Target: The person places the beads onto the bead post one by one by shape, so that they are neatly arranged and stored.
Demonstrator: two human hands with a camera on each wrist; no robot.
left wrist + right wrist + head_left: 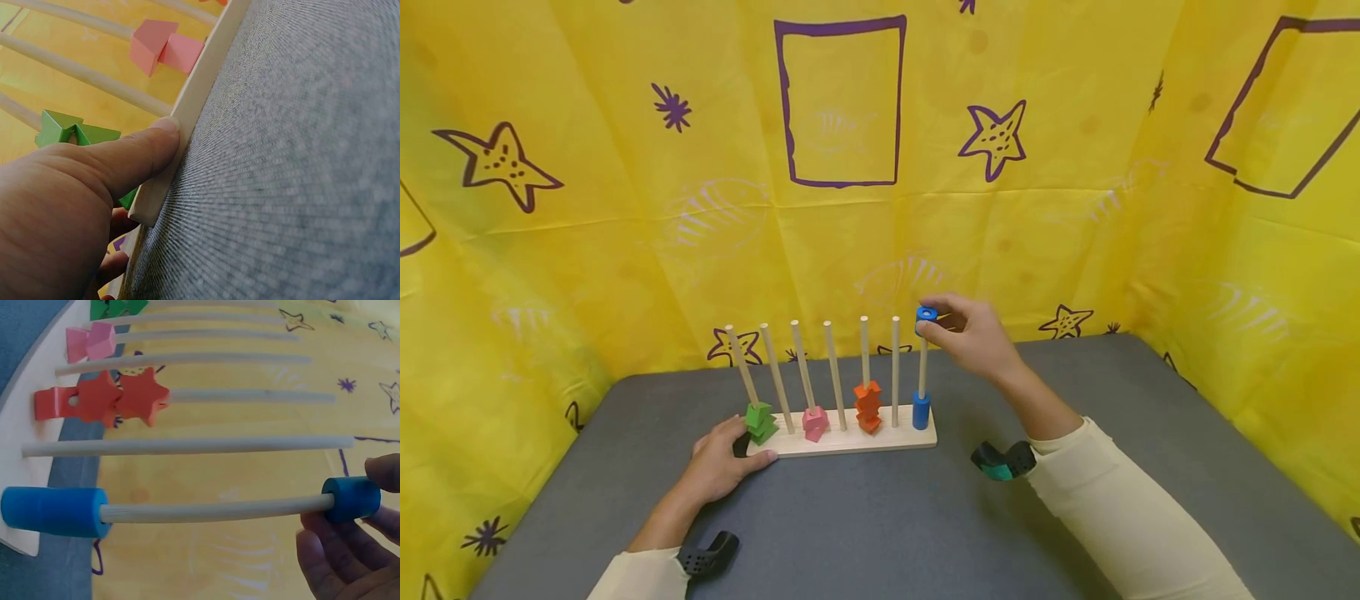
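A wooden peg stand (850, 442) with a row of upright pegs sits on the table. My left hand (721, 460) grips its left end, the thumb (159, 140) along the front edge and the other fingers round the end. At the stand's right end, my right hand (973, 333) pinches a blue cylinder bead (352, 499) between thumb and fingers. That bead sits at the top of the rightmost peg (219, 510), whose tip is in its hole. Blue cylinders (921, 412) are stacked at the foot of the same peg.
Green pieces (761, 423) are on the leftmost peg, pink pieces (815, 423) on another, and orange star-shaped pieces (868, 407) on a third. Bare pegs stand between them. A yellow patterned cloth (842, 242) rises behind the grey table (865, 525).
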